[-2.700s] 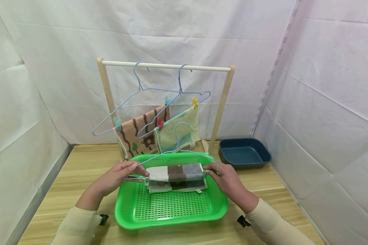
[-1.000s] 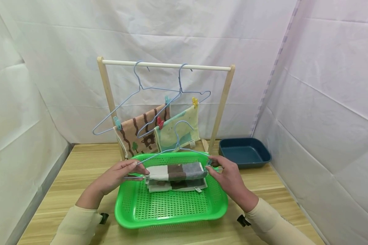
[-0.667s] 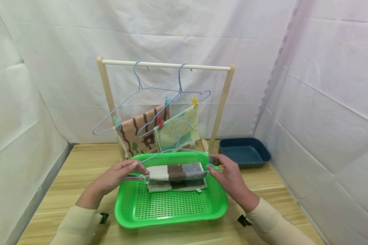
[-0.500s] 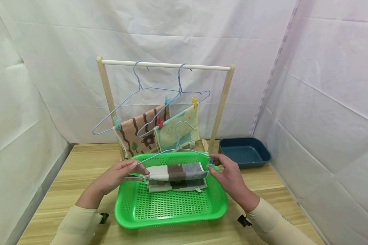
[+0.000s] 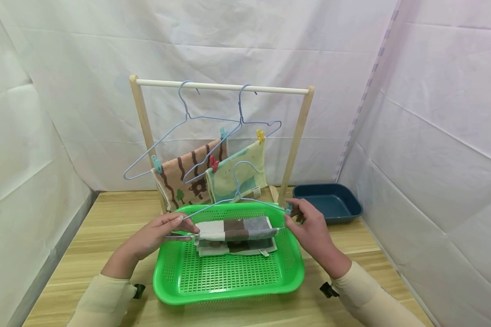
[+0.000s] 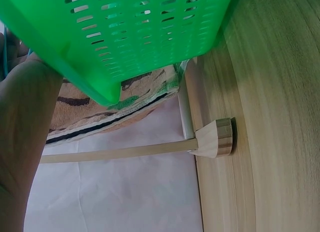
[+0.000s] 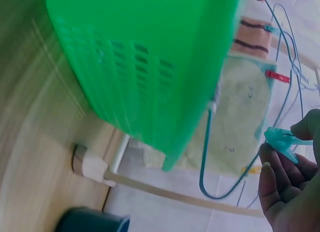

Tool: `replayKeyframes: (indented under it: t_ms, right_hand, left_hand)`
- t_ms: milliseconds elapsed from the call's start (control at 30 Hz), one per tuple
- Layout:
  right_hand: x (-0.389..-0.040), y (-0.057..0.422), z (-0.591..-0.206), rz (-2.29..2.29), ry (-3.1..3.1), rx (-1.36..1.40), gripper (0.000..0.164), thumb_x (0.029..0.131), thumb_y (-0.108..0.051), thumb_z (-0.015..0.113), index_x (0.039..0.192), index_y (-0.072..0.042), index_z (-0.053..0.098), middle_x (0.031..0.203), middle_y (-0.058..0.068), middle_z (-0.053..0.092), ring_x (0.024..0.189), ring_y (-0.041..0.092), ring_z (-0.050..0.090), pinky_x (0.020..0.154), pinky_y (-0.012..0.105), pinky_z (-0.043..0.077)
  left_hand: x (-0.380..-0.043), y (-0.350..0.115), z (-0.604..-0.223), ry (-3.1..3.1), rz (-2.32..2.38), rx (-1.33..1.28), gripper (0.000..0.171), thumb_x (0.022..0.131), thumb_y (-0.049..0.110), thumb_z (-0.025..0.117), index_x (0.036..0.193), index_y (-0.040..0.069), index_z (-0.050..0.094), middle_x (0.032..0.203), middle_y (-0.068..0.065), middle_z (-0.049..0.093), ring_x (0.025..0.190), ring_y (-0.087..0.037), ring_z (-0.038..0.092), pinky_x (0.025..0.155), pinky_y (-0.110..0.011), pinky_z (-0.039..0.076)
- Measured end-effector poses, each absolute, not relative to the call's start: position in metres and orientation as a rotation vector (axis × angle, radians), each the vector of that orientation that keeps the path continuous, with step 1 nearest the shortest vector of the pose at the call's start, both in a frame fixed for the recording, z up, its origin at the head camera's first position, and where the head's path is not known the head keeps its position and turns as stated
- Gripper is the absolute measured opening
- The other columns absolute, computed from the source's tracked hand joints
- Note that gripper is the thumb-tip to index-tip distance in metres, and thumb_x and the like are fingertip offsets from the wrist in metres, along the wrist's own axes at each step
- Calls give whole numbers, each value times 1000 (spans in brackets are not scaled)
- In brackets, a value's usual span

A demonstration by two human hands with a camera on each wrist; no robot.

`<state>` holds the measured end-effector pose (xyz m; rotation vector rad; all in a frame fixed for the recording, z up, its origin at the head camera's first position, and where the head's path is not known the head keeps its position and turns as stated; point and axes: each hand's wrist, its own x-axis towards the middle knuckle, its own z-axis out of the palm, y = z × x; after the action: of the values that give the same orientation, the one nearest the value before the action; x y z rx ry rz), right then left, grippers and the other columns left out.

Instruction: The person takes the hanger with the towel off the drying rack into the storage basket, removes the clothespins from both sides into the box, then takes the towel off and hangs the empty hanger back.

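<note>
My left hand point(image 5: 147, 240) grips the left end of a blue wire hanger point(image 5: 237, 195). A striped white, brown and grey towel point(image 5: 233, 229) is draped over the hanger's lower bar, above the green basket point(image 5: 229, 297). My right hand point(image 5: 313, 227) pinches a teal clothespin point(image 5: 288, 209) between thumb and fingers, close by the hanger's right shoulder. In the right wrist view the clothespin point(image 7: 282, 140) is off the towel, and the hanger's rounded end point(image 7: 203, 157) shows beside the basket. The left wrist view mostly shows the basket's underside point(image 6: 150, 41); the left fingers are largely hidden there.
Behind the basket stands a rack point(image 5: 222, 87) bearing two hangers. A brown-striped towel point(image 5: 192, 170) and a pale green towel point(image 5: 241, 170) hang there by clothespins. A dark blue tub point(image 5: 327, 206) sits at the right, and white sheeting encloses the wooden table point(image 5: 86, 245).
My right hand has moved right and upward from the towel's right edge, taking the teal clothespin along. My left hand, the towel and the basket stay where they were.
</note>
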<state>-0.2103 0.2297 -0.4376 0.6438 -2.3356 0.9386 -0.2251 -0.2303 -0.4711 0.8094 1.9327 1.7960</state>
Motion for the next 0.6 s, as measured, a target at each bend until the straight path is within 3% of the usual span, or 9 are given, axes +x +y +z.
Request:
replayKeyframes:
  t_ms: [233, 600]
  right_hand:
    - [-222, 246, -428, 930, -2362, 553, 40, 99, 1, 81, 138, -1, 70, 99, 5, 71, 78, 14, 68, 64, 30, 59]
    - [-251, 272, -417, 982, -2490, 363, 44, 103, -3, 77, 145, -5, 66, 117, 14, 67, 92, 24, 71, 77, 35, 60]
  left_hand:
    - [-225, -230, -470, 1933, 1789, 823, 47, 125, 20, 31, 135, -9, 66, 136, -26, 71, 130, -26, 71, 109, -42, 60]
    - [-224, -229, -469, 1947, 1783, 809, 47, 125, 20, 31, 134, -8, 67, 136, -26, 71, 131, -27, 70, 110, -43, 59]
